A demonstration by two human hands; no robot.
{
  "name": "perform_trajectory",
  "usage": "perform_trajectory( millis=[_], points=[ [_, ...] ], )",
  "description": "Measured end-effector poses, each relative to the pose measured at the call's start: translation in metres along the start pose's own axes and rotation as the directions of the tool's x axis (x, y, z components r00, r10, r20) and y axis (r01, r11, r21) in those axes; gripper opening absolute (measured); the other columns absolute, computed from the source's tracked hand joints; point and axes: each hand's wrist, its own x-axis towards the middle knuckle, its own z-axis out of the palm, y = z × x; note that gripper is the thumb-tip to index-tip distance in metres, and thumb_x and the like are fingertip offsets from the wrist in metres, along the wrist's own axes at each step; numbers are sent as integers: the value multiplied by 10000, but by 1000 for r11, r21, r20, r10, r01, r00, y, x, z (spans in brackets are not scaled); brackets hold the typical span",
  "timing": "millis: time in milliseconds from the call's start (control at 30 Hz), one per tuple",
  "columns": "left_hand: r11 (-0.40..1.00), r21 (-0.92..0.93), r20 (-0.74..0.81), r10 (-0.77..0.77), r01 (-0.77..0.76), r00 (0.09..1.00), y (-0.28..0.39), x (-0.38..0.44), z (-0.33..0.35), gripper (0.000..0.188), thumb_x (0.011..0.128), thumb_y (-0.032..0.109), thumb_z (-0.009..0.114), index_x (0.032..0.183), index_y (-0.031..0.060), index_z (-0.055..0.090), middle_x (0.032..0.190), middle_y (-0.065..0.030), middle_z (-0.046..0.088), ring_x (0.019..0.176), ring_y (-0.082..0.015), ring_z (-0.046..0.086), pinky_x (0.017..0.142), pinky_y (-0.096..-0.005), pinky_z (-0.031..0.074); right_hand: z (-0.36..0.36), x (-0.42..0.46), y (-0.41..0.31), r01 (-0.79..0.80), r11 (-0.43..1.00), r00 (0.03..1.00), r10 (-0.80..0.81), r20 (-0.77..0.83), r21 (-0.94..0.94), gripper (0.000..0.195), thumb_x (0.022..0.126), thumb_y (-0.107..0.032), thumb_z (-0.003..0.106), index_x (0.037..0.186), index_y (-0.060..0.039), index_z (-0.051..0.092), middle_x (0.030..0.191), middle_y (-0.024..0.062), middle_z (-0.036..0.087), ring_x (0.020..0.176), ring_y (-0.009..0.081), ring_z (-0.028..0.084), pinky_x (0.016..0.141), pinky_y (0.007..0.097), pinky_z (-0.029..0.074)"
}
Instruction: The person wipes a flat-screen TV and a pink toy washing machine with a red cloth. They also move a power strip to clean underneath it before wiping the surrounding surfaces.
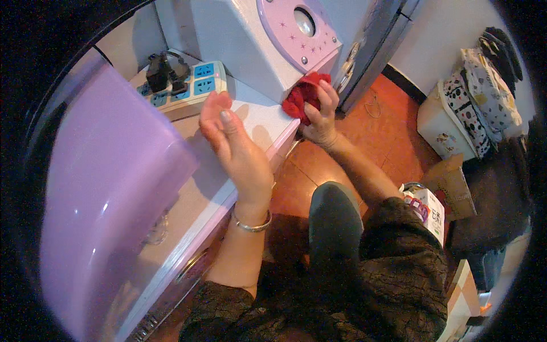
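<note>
A crumpled red cloth (301,97) is gripped in my right hand (321,119). It presses against the end of the white tabletop (273,112), below the lilac panel (290,38) with a round opening and star shapes. Over the same tabletop, my left hand (239,147) is raised with its fingers loosely bent and nothing in it. A bracelet circles that wrist. Just beyond the left fingertips lies a power strip (204,81) with blue sockets, and black plugs (159,75) sit in it.
A large glossy lilac casing (115,149) fills the left side. To the right, a white bin (444,124) holding patterned fabric stands on the orange tiled floor (363,115). Nearby are a cardboard box (451,184) and a printed white package (433,216). A door edge (376,47) is behind the tabletop.
</note>
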Motion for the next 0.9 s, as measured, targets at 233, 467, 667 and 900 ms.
perform_trajectory(
  millis=[233, 467, 667, 900],
  points=[
    [999, 20, -67, -37, 38, 997, 6, 1, 12, 427, 1007, 319, 389, 1320, 29, 392, 1310, -171, 468, 1251, -244, 412, 1079, -373, 252, 24, -102, 2, -45, 997, 994, 39, 99, 63, 373, 592, -206, 754, 924, -244, 589, 1238, 142, 460, 1197, 379, 418, 888, 538, 403],
    [998, 58, -97, -17, 22, 995, 0, 8, 4, 481, 992, 342, 408, 1342, 14, 375, 1257, -169, 502, 1231, -271, 432, 1090, -436, 229, -4, -14, 15, -107, 987, 986, 121, -114, 118, 456, 502, -179, 790, 932, -171, 638, 1252, 151, 474, 1160, 393, 445, 902, 496, 410],
    [996, 92, -94, 7, 1, 996, -2, 11, 1, 484, 989, 356, 405, 1324, 8, 384, 1253, -184, 505, 1220, -284, 446, 1079, -433, 247, 19, -30, 1, -66, 995, 994, 72, -88, 70, 285, 661, -266, 695, 928, -273, 595, 1226, 101, 460, 1215, 336, 411, 841, 487, 378],
    [975, 189, -79, 137, -120, 988, 0, 6, 7, 428, 980, 282, 425, 1308, 7, 405, 1266, -184, 505, 1229, -280, 445, 1066, -447, 275, 42, -151, -15, 224, 947, 952, -263, 155, 231, 225, 721, -272, 638, 942, -299, 602, 1259, 5, 492, 1222, 233, 440, 865, 538, 397]
  ],
)
